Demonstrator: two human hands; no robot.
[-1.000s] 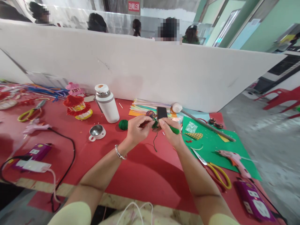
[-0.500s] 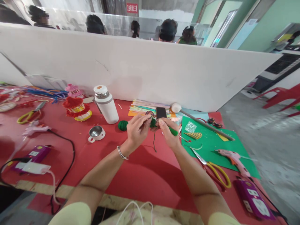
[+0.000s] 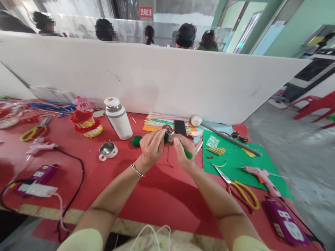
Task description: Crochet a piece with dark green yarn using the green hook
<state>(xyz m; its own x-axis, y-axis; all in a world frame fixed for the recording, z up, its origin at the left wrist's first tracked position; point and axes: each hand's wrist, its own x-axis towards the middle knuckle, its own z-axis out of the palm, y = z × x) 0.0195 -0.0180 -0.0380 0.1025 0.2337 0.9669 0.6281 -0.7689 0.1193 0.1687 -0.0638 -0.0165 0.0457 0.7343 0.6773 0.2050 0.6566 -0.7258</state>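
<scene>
My left hand (image 3: 152,147) is closed around a small piece of dark green crochet work (image 3: 166,136), mostly hidden by the fingers. In my right hand (image 3: 184,148) is a crochet hook (image 3: 187,153) with a green handle; its metal tip meets the green piece between the two hands. A loose yarn end (image 3: 169,159) hangs below the work. Just left of my left hand lies a ball of green yarn (image 3: 136,141). Beyond my fingers are a multicoloured yarn ball (image 3: 167,128) and a black phone (image 3: 180,128).
On the left stand a white thermos (image 3: 119,120), a metal-lined cup (image 3: 108,150) and a red-yellow craft piece (image 3: 86,123). Right, scissors (image 3: 237,188) and a pink glue gun (image 3: 263,176) lie by a green sheet (image 3: 251,157). A white partition (image 3: 157,76) closes the back.
The crochet hook has tilted and slid within my right hand, its handle now pointing more down toward the wrist. Both hands stay close together around the green piece.
</scene>
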